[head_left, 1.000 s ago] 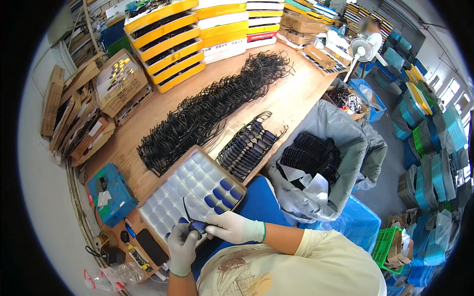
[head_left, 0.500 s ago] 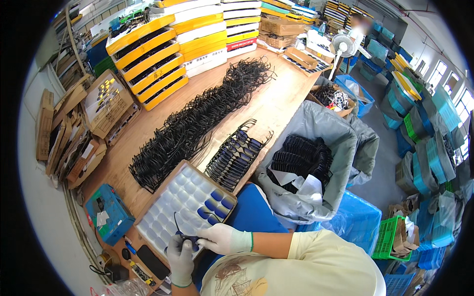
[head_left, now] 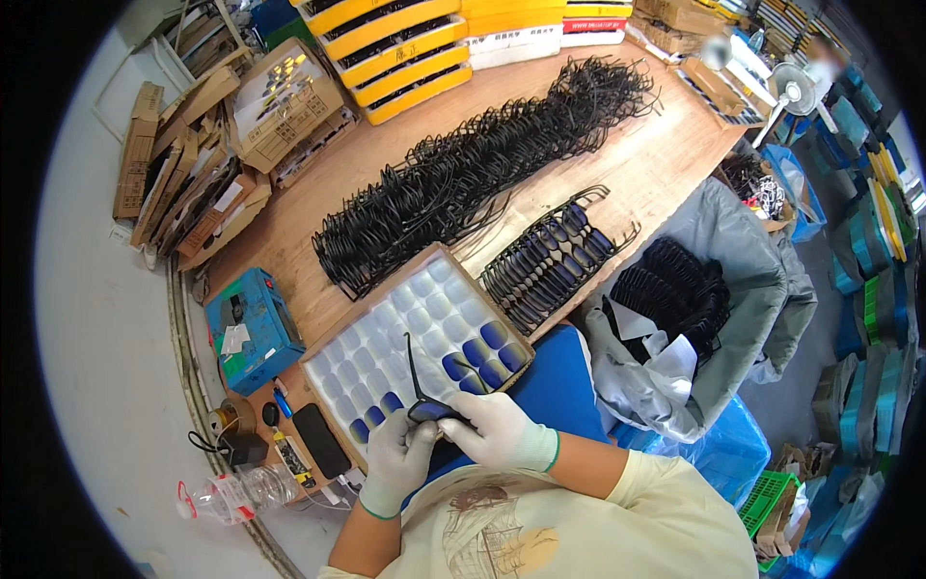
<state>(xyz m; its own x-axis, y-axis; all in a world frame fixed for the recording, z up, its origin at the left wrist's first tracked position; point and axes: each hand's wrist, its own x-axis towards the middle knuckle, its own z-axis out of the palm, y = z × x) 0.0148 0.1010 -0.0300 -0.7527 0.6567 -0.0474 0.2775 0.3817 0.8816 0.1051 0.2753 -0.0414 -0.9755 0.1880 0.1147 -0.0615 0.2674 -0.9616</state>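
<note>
A pair of black-framed sunglasses (head_left: 432, 409) with dark blue lenses is held low in front of me, one temple pointing up and away. My left hand (head_left: 397, 457), in a white glove, closes round its left side with the thumb on the frame. From the right my gloved right hand (head_left: 504, 431) pinches the other side; its fingertips are partly hidden. Just beyond both hands lies a shallow lens tray (head_left: 371, 340) with white pockets. Several dark blue lenses (head_left: 494, 335) sit at its right end and near edge.
A row of glasses (head_left: 550, 259) lies right of the tray, below a long heap of black frames (head_left: 482, 154). A lined bin (head_left: 748, 323) stands at the right. At the left are a blue box (head_left: 253, 323), a phone (head_left: 321, 439) and a plastic bottle (head_left: 236, 497).
My view has swung, so the bench contents appear farther right and higher. Both hands still hold the sunglasses, now with a lens facing up. Lenses at the tray's near edge have come into sight.
</note>
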